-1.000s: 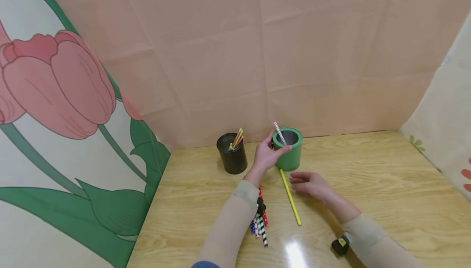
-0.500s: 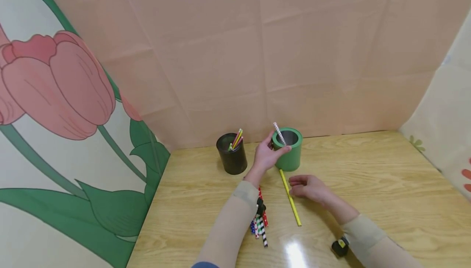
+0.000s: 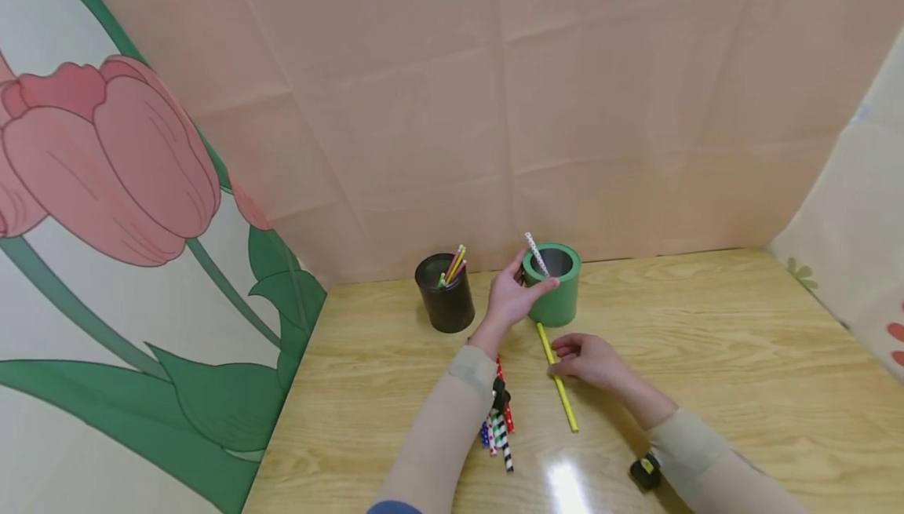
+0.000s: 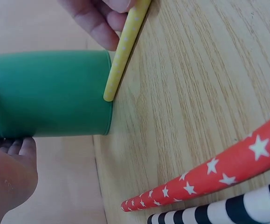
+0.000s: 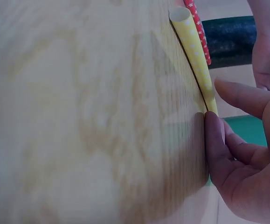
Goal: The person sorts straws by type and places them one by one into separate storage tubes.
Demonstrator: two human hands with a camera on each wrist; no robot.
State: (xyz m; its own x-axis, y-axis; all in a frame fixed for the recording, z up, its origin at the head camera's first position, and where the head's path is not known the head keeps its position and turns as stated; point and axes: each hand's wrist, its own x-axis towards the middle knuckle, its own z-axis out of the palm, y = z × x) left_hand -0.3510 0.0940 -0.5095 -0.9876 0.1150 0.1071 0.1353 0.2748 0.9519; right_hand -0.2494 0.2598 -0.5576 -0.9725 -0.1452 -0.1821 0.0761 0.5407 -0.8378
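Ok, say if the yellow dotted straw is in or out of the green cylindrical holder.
Out: the straw lies on the wooden tabletop, in front of the holder.

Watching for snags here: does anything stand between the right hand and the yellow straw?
Nothing visible does: the right hand is at the yellow straw; the other straws lie beyond it.

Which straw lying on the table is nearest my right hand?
The yellow straw, lying alone by the green cup; the other loose straws lie bunched beside your left forearm.
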